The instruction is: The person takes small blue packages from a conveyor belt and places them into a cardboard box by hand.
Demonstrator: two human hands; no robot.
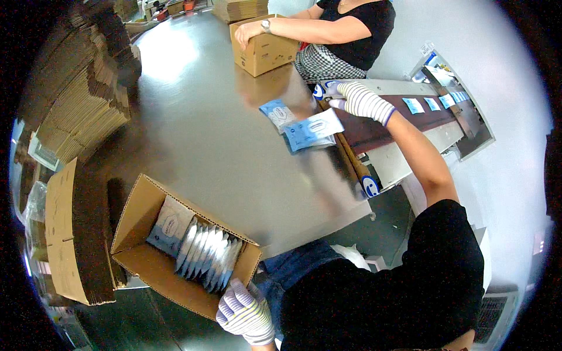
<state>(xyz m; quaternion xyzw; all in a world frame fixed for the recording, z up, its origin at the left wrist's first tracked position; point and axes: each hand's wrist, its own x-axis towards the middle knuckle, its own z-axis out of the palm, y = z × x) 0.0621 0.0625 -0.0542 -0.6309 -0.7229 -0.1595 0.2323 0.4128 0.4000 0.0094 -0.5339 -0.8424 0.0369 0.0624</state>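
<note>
From my remote station I record two working hands, both in white knit gloves with dark stripes. The left hand [246,316] is at the near right rim of an open brown corrugated carton [136,219], fingertips at the edge; I cannot tell whether its grip is clamped on the cardboard. The carton sits tilted at the near edge of a smooth grey bench [199,134]. Inside it I find a row of flat blue-and-white pouches [208,251] standing on edge, leaning on one another, and one more pouch [170,225] at the left end with its printed face showing.

The right hand [363,102] is extended over the near end of a conveyor with a dark reddish-brown belt [372,133]. I cannot tell whether its grip is apart or closed on anything. Just beside it, overlapping blue-and-white packets [313,130] lie on the bench; further small packets [414,105] lie spaced along the belt.

Across the bench, I note a co-worker in a black top [374,23] with a hand on a brown cardboard box [263,52].
</note>
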